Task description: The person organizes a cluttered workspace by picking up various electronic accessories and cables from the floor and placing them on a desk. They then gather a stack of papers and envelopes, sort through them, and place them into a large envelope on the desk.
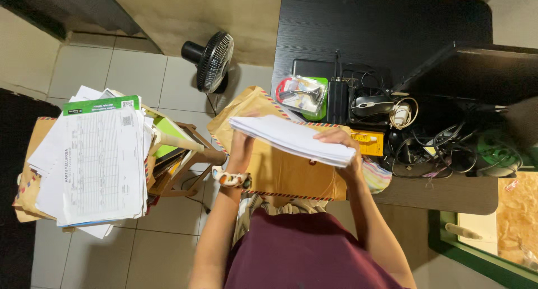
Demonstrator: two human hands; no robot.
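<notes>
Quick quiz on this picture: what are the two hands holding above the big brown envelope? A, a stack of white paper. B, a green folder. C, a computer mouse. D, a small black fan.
A: the left hand and right hand grip opposite ends of a stack of white paper above the brown envelope; the mouse sits on the desk and the fan stands on the floor.
</notes>
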